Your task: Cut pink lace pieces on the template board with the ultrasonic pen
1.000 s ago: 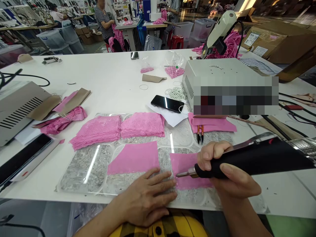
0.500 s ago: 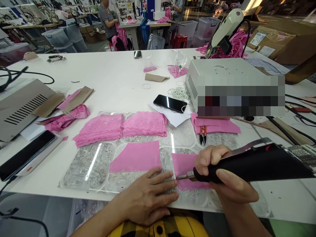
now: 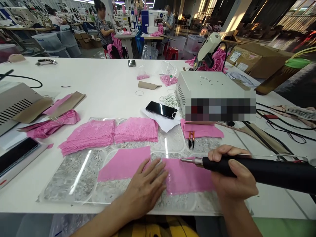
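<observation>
In my right hand (image 3: 234,177) is a black-handled tool (image 3: 247,169) with a slim pointed metal tip, fingers and thumb wrapped round the handle. The tip is over the upper edge of the right pink fabric piece (image 3: 187,181); whether it touches the cloth I cannot tell. My left hand (image 3: 146,187) lies flat, fingers stretched out, between that piece and the left pink fabric piece (image 3: 125,163), with its fingertips at the edges of both. Beneath them lies a clear, grey-patterned mat (image 3: 71,181). Two stacks of pink lace pieces (image 3: 90,136) (image 3: 137,130) lie behind.
Orange-handled snips (image 3: 191,140) lie on folded pink fabric (image 3: 207,130) before a pale metal box (image 3: 212,82). A phone (image 3: 161,109) rests on white paper (image 3: 168,125). Cables (image 3: 269,141) run at right. Tied pink bundles (image 3: 56,121) lie at left. Co-workers sit beyond the table.
The view has tilted up and turned right. The tool's tip has gone from the right piece's lower left edge to its upper edge. My left hand has shifted slightly away from me.
</observation>
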`<state>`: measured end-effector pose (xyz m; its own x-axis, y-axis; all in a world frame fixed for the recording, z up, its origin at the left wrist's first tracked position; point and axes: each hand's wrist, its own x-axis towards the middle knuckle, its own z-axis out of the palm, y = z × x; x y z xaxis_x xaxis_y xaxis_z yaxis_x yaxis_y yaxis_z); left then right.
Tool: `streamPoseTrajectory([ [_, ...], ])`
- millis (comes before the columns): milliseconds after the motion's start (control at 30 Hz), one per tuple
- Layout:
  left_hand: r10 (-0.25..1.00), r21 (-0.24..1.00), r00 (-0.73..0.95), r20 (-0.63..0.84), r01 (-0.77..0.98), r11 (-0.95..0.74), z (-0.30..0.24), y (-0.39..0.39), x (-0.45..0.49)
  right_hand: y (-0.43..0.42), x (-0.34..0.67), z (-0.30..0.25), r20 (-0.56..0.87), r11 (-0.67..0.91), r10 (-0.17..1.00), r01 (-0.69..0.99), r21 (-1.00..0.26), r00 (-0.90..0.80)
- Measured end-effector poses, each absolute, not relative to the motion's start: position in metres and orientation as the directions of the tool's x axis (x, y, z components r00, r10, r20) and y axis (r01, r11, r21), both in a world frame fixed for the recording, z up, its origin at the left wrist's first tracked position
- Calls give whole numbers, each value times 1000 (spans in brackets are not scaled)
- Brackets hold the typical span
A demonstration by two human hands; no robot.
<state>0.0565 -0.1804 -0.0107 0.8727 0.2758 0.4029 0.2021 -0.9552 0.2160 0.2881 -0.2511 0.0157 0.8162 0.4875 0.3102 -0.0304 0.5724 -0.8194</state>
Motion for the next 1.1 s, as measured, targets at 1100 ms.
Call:
streamPoseTrajectory([
  [1100, 289, 180, 867, 407, 234, -956, -25, -176, 60, -255, 304, 17, 276, 550, 428, -6, -835, 861],
])
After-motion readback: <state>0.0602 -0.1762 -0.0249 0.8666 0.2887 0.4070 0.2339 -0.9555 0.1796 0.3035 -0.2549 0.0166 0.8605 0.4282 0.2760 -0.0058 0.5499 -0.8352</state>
